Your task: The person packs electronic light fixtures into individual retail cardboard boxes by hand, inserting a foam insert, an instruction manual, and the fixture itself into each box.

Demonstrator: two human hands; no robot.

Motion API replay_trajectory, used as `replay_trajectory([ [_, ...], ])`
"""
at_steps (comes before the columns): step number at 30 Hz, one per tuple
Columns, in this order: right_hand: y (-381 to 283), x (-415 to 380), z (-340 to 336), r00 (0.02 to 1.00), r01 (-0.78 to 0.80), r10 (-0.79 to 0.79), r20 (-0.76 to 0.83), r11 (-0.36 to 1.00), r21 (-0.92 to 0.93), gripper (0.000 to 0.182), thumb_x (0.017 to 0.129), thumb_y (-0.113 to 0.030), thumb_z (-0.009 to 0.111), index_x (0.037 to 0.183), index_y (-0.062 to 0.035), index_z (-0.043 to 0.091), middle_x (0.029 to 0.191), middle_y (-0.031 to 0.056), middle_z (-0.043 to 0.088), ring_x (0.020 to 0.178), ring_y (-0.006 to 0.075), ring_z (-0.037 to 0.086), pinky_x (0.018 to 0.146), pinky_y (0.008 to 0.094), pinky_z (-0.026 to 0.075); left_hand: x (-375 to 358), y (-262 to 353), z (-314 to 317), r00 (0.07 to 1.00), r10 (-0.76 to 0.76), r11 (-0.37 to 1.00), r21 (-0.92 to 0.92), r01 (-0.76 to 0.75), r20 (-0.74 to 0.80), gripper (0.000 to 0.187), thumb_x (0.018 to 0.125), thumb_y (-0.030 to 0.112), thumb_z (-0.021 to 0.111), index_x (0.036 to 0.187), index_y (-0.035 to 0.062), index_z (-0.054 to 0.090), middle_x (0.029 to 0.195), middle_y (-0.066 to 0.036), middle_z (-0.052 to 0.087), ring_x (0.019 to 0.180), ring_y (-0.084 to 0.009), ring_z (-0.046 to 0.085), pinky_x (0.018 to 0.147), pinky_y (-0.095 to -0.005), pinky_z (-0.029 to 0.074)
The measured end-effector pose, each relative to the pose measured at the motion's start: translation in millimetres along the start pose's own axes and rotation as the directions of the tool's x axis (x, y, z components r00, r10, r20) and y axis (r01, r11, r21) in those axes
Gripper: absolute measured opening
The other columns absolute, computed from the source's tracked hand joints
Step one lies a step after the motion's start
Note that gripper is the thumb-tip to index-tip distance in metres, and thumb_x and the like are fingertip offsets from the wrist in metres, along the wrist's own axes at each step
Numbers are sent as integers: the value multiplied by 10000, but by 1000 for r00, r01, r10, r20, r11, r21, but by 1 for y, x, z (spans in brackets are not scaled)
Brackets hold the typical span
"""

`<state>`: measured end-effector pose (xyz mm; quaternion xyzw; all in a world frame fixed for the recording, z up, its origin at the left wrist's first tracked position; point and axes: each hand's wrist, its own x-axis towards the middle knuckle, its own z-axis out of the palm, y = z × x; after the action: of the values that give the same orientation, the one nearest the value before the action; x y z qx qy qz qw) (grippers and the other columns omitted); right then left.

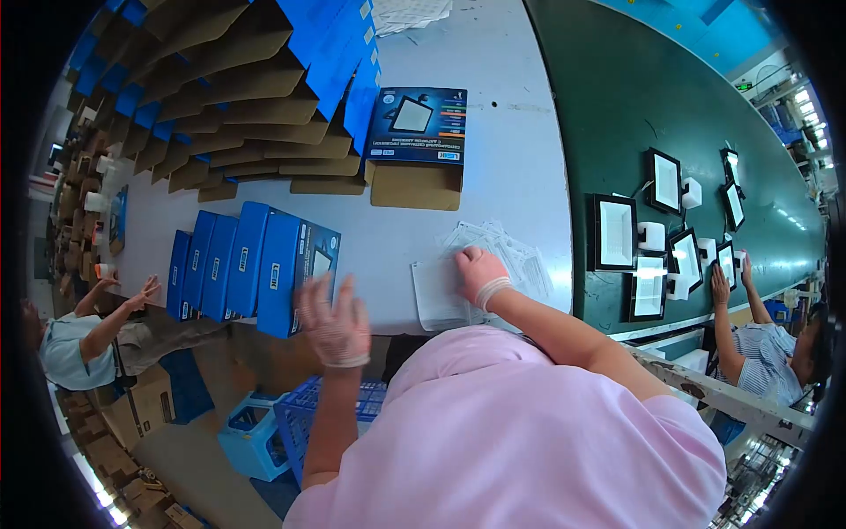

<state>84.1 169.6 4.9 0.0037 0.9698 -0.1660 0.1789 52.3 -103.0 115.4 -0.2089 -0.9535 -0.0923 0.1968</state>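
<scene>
My left hand (335, 323), in a thin whitish glove, has its fingers spread at the near end of a row of closed blue boxes (282, 273), right by the last one. Over a loose pile of white printed leaflets (529, 264) is my right hand (481, 275), gloved as well, with fingers curled in at the edge of a folded leaflet (437, 295). Its fingertips are partly hidden. Beyond the leaflets lies an open blue floodlight box (419, 123), its brown cardboard flap (414, 185) turned toward me.
Stacked open blue cartons (247, 97) with brown flaps fill the table's far left. On the right, a green conveyor belt (608, 106) carries several black-framed floodlights (614, 232). One person (767, 353) handles lights there; another person (88, 344) is at left. Blue crates (308, 414) stand below.
</scene>
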Motion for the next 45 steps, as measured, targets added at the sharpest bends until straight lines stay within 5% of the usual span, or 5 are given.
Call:
replay_trajectory([
  [10,57,9,-10,825,-203,524,211,-74,976,234,843,-92,695,1016,-38,547,819,63,622,657,173,624,563,316,538,-19,36,71,736,-177,674,-465,574,653,371,774,140,705,1137,81,655,1114,-145,613,1039,-294,579,942,-375,464],
  [21,46,-86,-25,848,-27,453,275,-482,876,425,798,-132,735,1137,22,531,911,117,650,822,229,667,725,344,575,27,114,193,204,198,-801,39,597,959,385,917,95,559,1297,81,497,1274,-137,557,1077,-341,581,890,-541,507],
  [25,175,-137,5,245,137,923,298,-337,931,241,846,-217,660,992,-47,572,740,43,569,603,154,527,526,282,443,59,77,151,674,-135,616,-471,631,726,398,801,50,615,1198,27,590,1116,-147,658,914,-258,668,869,-398,522],
  [38,259,-93,-44,98,395,937,335,-346,851,563,728,-166,820,1185,-65,506,1029,73,630,904,234,608,732,441,529,51,37,124,952,-25,670,-701,243,305,416,803,-64,501,1178,39,648,1115,-172,649,1034,-301,625,920,-370,473],
  [45,243,-98,-85,165,144,853,-495,476,868,363,716,-130,763,951,-30,505,779,5,505,692,108,461,652,263,446,101,68,66,951,34,691,-695,198,306,293,815,103,598,1079,9,685,1044,-212,650,957,-360,613,878,-395,478],
])
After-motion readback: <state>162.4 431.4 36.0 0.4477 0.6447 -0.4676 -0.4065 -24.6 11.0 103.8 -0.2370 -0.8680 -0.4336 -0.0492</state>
